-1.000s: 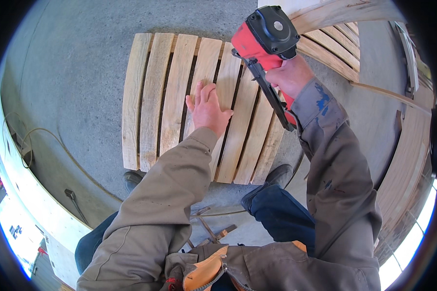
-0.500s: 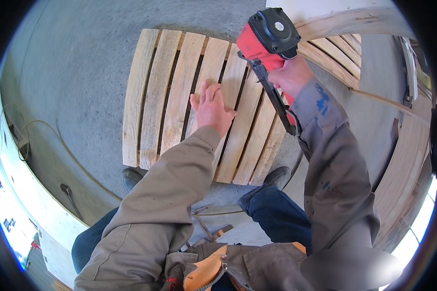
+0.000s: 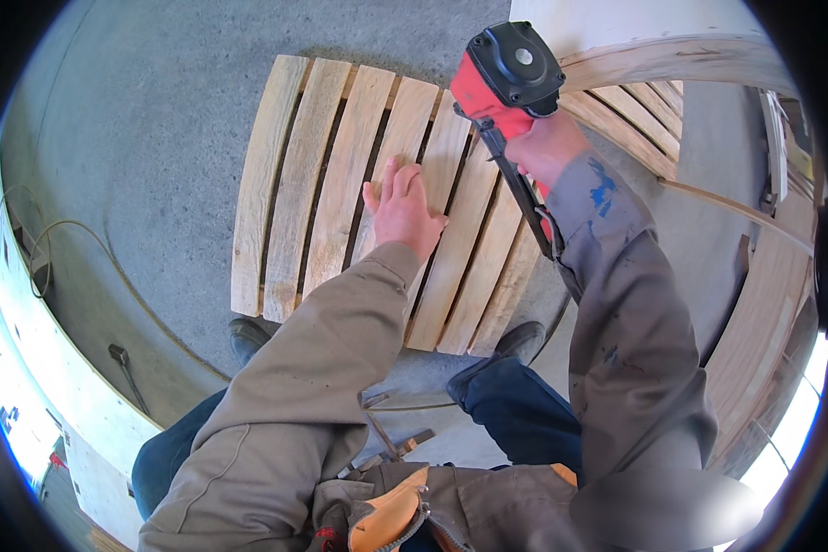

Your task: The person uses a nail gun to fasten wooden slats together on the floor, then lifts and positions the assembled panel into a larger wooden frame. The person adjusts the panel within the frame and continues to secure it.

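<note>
In front of me lies a slatted wooden panel (image 3: 336, 193) of several pale boards with narrow gaps between them. My left hand (image 3: 403, 213) rests on its middle boards, fingers stretched out and holding nothing. A red and black nail gun (image 3: 511, 78) is in my right hand (image 3: 550, 147), whose fingers wrap round the handle. The gun is over the panel's far right part, its long black magazine (image 3: 524, 198) slanting back toward my sleeve. Whether its nose touches a board I cannot tell.
A second slatted panel (image 3: 630, 120) stands at the far right, beside a curved wooden edge (image 3: 672, 63). A thin hose (image 3: 133, 290) runs over the concrete floor at left. A hammer-like tool (image 3: 129, 373) lies near the pale board (image 3: 74, 359). My shoes (image 3: 522, 342) are at the panel's near edge.
The nail gun and my right hand have shifted very slightly left and nearer. My left hand stays on the boards. The whole view has tilted a little.
</note>
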